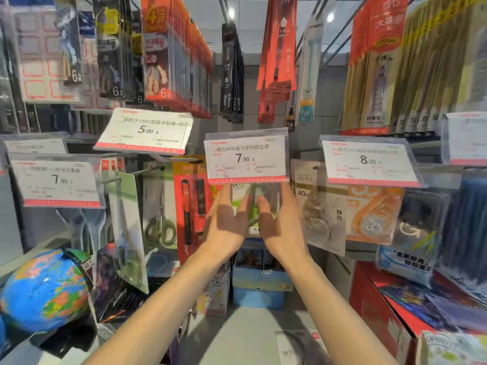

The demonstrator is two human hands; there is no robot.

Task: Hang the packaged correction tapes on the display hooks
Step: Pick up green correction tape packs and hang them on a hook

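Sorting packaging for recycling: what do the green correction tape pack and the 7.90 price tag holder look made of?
Correction tape pack: clear glossy plastic, probably over a printed green card; glare on its face. Price tag holder: transparent plastic sleeve over white paper; shiny see-through edges.

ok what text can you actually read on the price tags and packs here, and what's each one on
"7.90": white price tag above the clear-and-green correction tape pack both hands hold
"8.00": white tag right of it
"5.00": tilted white tag, upper left
"7.90": white tag, far left
"40m": beige tape pack
Barcode digits and small print: too blurred.
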